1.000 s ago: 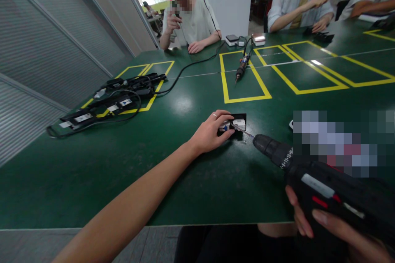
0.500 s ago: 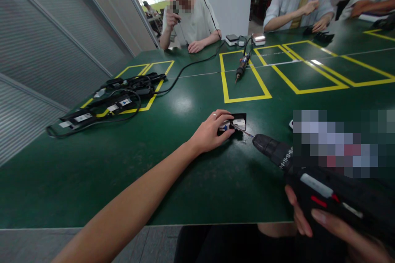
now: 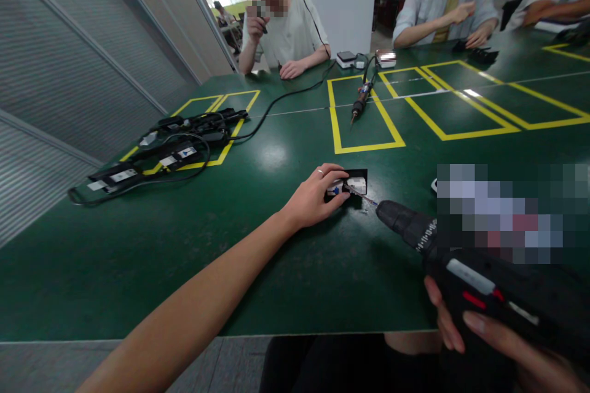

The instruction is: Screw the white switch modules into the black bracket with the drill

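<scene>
My left hand [image 3: 318, 196] grips a small black part with white labels [image 3: 357, 185] on the table, thumb and fingers around its left side. My right hand [image 3: 488, 331] is closed round the handle of a black cordless drill [image 3: 465, 270] with red and grey marks. From the drill's chuck a thin bit [image 3: 369, 200] runs left to the black part, its tip beside my left fingertips. Whether the tip sits in a screw cannot be made out.
A heap of black cabled parts [image 3: 184, 141] lies left on the green table [image 3: 230, 295]. A brown corded tool [image 3: 361, 101] rests in a yellow-taped rectangle. Blurred-out items [image 3: 498, 209] lie right, beyond the drill. Across the table sit people, one holding a tool [image 3: 263, 24].
My hands, the black part and the drill hold almost the same place. Across the table, one person's raised hand has shifted slightly.
</scene>
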